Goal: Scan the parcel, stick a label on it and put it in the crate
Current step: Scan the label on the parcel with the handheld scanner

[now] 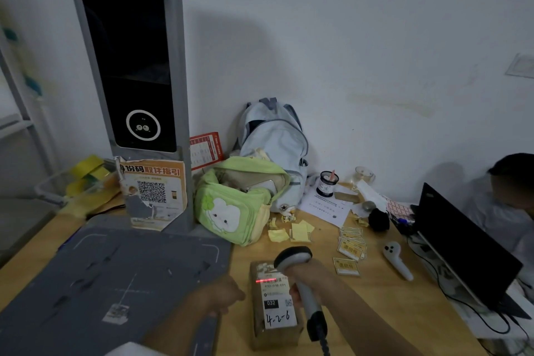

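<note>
A small brown parcel [260, 324] lies on the wooden table near its front edge, with a white shipping label on top marked "032" and "4-2-6". My right hand [303, 277] grips a grey handheld scanner [293, 257] just above the parcel, and a red scan line falls across the label's barcode. My left hand [222, 295] rests closed on the edge of the grey mat, just left of the parcel, holding nothing. Loose yellow labels [351, 248] lie on the table to the right of the scanner. No crate for parcels is identifiable.
A grey scanning mat [109, 274] and tall kiosk [138, 66] fill the left. A green bag [234, 205] and pale blue backpack [274, 141] stand behind. A white controller [397, 260], an open laptop [462, 248] and cables lie right, where another person [505, 196] sits.
</note>
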`<act>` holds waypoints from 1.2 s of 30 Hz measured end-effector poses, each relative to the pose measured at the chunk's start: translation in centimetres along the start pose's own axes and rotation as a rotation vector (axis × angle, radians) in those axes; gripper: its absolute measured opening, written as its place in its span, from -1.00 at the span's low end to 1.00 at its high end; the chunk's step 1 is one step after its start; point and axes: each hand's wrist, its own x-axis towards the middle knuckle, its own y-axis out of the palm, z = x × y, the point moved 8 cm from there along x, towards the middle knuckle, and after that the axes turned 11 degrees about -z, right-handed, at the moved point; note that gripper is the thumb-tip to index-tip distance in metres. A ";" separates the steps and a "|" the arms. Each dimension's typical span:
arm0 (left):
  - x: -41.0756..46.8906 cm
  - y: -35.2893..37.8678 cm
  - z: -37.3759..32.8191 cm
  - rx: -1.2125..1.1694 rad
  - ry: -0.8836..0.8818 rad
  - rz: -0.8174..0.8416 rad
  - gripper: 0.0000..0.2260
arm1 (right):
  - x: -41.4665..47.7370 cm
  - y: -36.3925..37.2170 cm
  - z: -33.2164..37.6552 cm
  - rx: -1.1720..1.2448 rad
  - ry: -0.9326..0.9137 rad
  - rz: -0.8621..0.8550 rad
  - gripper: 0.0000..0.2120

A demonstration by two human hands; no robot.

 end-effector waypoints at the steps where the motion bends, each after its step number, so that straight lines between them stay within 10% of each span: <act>1: 0.0 0.0 0.0 -0.002 0.003 0.002 -0.75 | 0.2 0.0 0.0 -0.006 0.000 0.002 -0.82; 26: 1.2 2.1 -0.5 -0.173 0.044 -0.054 -0.85 | 7.8 -3.0 -9.7 -0.148 -0.055 -0.137 -0.91; 31: 2.2 3.5 -0.2 -0.235 0.066 -0.109 -0.92 | 9.2 -2.9 -13.7 -0.579 -0.002 -0.168 -0.32; 36: 2.7 4.7 0.4 -0.244 0.093 -0.129 -0.86 | 9.6 -1.9 -16.7 -0.622 -0.027 -0.169 -0.67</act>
